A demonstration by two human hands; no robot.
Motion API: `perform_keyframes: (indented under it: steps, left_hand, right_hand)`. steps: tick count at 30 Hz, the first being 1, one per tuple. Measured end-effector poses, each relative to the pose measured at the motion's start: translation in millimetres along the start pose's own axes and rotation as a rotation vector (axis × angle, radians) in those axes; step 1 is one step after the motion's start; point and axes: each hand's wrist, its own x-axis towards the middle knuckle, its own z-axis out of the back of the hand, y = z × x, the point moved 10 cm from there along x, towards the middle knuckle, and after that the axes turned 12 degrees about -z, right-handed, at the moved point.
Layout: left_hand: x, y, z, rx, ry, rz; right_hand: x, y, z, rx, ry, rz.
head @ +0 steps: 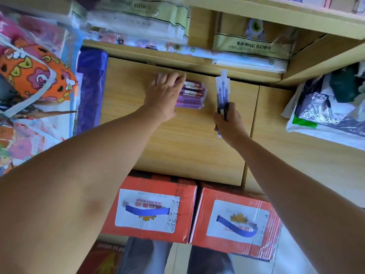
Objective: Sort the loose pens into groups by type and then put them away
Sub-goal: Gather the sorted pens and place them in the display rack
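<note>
1. Purple pens [192,94]: a stack lying side by side on the wood surface [177,145], near its back edge, labels facing up.
2. Left grip [164,93]: fingers spread fairly straight across the stack's left end, pressing down. Thumb hidden.
3. Blue pens [223,89]: a bundle in clear sleeves, held upright off the surface, just right of the purple stack and apart from it.
4. Right grip [229,121]: curled tight round the bundle's lower end.
5. Step in hand, as judged: squaring up the purple group while the blue group waits. Advice: keep the left palm flat so no pen rolls; set the blue bundle down parallel with a clear gap, so the types stay separate.
6. Risk: slick sleeves may let the blue pens slide out.
7. Containers: two red cartons [150,208] below the surface, taped closed, contents unseen. White bag [324,115] at right holds dark printed items. Shelf [138,50] behind carries flat wrapped packets.
</note>
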Motion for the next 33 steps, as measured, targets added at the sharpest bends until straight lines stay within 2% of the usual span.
perform_keyframes:
  steps: [5, 10, 13, 17, 20, 22, 25, 28, 31, 33]
  left_hand:
    - [-11, -31, -4, 0.081, -0.01, -0.189]
    - [-43, -70, -28, 0.174, 0.089, -0.498]
    - [-57, -74, -46, 0.229, 0.15, -0.551]
    - [-68, -68, -47, 0.233, 0.08, -0.475]
    - [-73, -59, -34, 0.178, -0.107, -0.344]
    - [-79, -43, -21, 0.139, -0.24, -0.143]
    - [-98, -14, -14, -0.03, -0.318, 0.218]
    - [-120, 5, -24, -0.289, -0.313, 0.539]
    - [-138, 11, -46, -0.445, -0.182, 0.865]
    - [-139, 7, -64, -0.55, -0.114, 0.937]
  right_hand:
    - [-6, -12, 1, -0.009, -0.035, -0.029]
    - [-19, -30, -6, -0.032, -0.012, -0.081]
    - [-26, -39, -14, -0.073, 0.021, -0.096]
    - [-31, -43, -19, -0.084, 0.027, -0.107]
    - [-34, -44, -22, -0.081, 0.045, -0.123]
    - [-35, -42, -24, -0.085, 0.055, -0.118]
    - [-38, -40, -27, -0.081, 0.072, -0.111]
    - [-41, -38, -28, -0.101, 0.084, -0.108]
    - [-41, -39, -27, -0.118, 0.087, -0.102]
    - [-41, -39, -27, -0.131, 0.095, -0.097]
